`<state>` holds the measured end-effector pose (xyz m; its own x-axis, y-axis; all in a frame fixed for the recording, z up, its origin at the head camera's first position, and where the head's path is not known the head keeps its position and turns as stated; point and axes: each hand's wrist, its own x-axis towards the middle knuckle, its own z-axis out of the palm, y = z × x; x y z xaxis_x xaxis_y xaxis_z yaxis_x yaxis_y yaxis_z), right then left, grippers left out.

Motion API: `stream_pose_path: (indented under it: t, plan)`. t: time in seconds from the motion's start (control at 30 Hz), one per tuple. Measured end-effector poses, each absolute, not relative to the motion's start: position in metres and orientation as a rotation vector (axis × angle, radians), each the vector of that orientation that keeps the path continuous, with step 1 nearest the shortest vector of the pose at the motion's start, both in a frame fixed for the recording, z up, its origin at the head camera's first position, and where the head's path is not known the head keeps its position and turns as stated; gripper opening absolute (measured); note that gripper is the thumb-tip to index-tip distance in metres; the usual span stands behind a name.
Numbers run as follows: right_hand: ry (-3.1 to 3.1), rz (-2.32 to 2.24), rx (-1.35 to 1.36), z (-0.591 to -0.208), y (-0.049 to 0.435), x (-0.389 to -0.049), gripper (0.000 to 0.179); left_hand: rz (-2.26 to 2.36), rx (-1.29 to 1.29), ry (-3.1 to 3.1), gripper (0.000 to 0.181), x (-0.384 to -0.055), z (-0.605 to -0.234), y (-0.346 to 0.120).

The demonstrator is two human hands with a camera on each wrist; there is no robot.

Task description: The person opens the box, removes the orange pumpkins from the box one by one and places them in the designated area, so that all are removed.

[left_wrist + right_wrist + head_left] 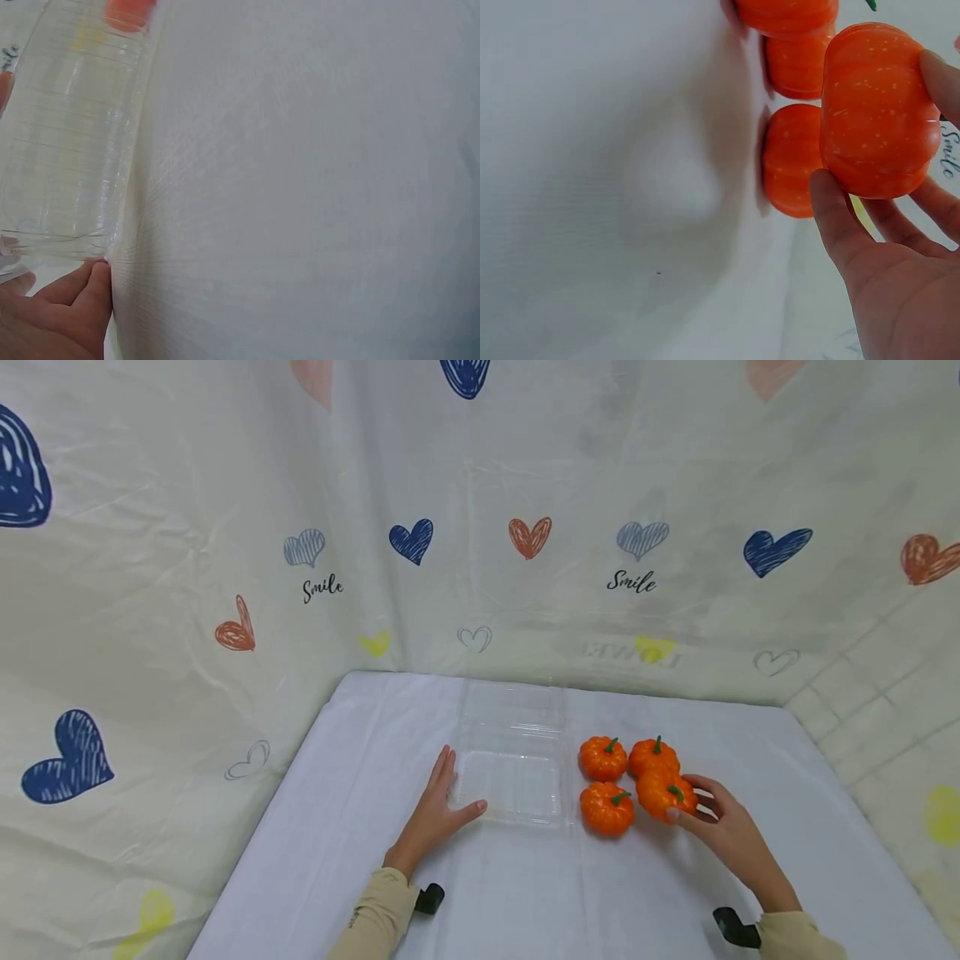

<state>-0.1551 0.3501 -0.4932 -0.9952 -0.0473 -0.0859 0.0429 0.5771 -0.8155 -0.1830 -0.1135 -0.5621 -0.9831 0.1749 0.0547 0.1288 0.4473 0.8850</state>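
My right hand [726, 837] holds a small orange toy pumpkin [663, 797] with a green stem, thumb on one side and fingers on the other. In the right wrist view this held pumpkin [880, 112] shows above the cloth. Three similar pumpkins stand close by: one at the front left [606, 811], one at the back left [602, 760] and one behind the held pumpkin [654, 755]. My left hand [435, 818] rests at the near left corner of a clear plastic box [510, 787], its fingers extended along the side and its thumb at the front edge.
The box's clear hinged lid [512, 706] lies folded back towards the wall. A white cloth [360, 810] covers the table. Behind and beside it hangs a pale curtain [555, 602] printed with hearts.
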Motion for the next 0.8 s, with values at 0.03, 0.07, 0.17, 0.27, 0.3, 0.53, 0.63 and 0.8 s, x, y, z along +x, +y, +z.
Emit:
stream_pose_path:
  t: [0.03, 0.07, 0.17, 0.27, 0.3, 0.53, 0.63, 0.8]
  plan:
    - [2.702, -1.400, -0.009, -0.494, 0.351, -0.155, 0.085, 1.606, 0.277, 2.633, 0.114, -0.183, -0.562, -0.113]
    - [2.702, -1.397, -0.012, -0.496, 0.351, -0.155, 0.084, 1.604, 0.277, 2.633, 0.114, -0.183, -0.562, -0.113]
    - [2.692, -1.402, -0.001, -0.499, 0.352, -0.154, 0.083, 1.601, 0.275, 2.634, 0.114, -0.183, -0.562, -0.113]
    - [2.672, -1.402, 0.023, -0.503, 0.353, -0.155, 0.085, 1.597, 0.271, 2.637, 0.114, -0.182, -0.561, -0.113]
    - [2.669, -1.395, 0.035, -0.504, 0.353, -0.155, 0.085, 1.598, 0.271, 2.636, 0.113, -0.182, -0.561, -0.113]
    - [2.653, -1.357, 0.077, -0.512, 0.354, -0.157, 0.086, 1.602, 0.278, 2.633, 0.113, -0.182, -0.559, -0.114]
    - [2.641, -1.365, 0.089, -0.517, 0.354, -0.158, 0.085, 1.607, 0.279, 2.630, 0.113, -0.182, -0.559, -0.114]
    - [2.627, -1.365, 0.113, -0.524, 0.354, -0.159, 0.087, 1.605, 0.280, 2.622, 0.115, -0.183, -0.560, -0.114]
